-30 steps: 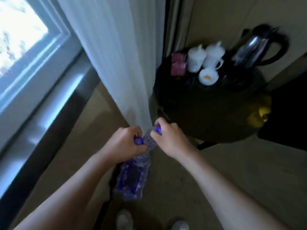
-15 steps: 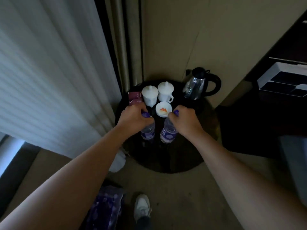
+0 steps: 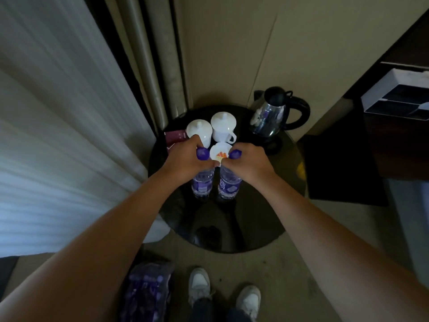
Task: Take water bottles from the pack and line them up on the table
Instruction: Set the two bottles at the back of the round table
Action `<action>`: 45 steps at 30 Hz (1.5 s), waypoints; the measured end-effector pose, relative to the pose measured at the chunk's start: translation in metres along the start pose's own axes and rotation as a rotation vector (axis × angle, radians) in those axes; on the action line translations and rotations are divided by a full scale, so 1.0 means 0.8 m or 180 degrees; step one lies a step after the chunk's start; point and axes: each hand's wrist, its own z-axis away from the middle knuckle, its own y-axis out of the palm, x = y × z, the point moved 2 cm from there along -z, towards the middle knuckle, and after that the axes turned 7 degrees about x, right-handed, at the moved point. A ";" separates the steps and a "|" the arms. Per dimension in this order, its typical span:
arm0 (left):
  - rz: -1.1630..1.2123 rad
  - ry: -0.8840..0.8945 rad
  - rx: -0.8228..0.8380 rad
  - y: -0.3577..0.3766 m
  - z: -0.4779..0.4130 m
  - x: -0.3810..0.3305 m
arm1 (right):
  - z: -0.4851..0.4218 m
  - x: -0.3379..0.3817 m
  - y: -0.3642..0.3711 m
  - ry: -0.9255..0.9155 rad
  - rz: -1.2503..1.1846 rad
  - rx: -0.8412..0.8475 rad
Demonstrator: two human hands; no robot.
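Two clear water bottles with purple caps and purple labels stand upright side by side on the round black table (image 3: pixel 250 228). My left hand (image 3: pixel 185 161) grips the neck of the left bottle (image 3: pixel 202 183). My right hand (image 3: pixel 250 165) grips the neck of the right bottle (image 3: pixel 228 187). The shrink-wrapped pack (image 3: pixel 147 291) of purple-capped bottles lies on the carpet at the bottom, left of my shoes.
Behind the bottles on the table are two white lidded cups (image 3: pixel 212 129), a small white dish (image 3: pixel 220 151), a dark red box (image 3: pixel 174 138) and a steel kettle (image 3: pixel 270 115). White curtain (image 3: pixel 58 135) hangs at left. A dark cabinet (image 3: pixel 394 126) stands at right.
A second ago both hands pulled bottles from the pack on the floor. They lifted the two bottles to the table, where the bottles now stand with the hands still on their necks.
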 end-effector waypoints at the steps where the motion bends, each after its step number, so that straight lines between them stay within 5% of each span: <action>1: 0.0140 -0.0023 -0.0027 0.002 0.003 0.004 | 0.003 -0.004 0.003 -0.0010 -0.0029 -0.0031; 6: 0.0839 -0.0354 -0.0156 0.010 0.011 0.025 | 0.013 -0.026 0.012 -0.0114 0.0082 -0.0306; 18: 0.1885 -0.0464 -0.0064 0.007 0.012 0.044 | 0.003 -0.055 0.019 -0.0536 -0.0299 0.0210; 35: 0.1313 -0.0832 -0.0697 0.046 0.016 0.010 | 0.006 -0.053 0.017 -0.0628 -0.0267 0.0226; 41: 0.0964 -0.0974 0.0511 0.039 0.018 0.007 | 0.007 -0.053 0.018 -0.0633 -0.0357 0.0253; 45: 0.0682 -0.0626 0.0431 0.031 0.023 0.011 | 0.007 -0.054 0.020 -0.0611 -0.0430 0.0199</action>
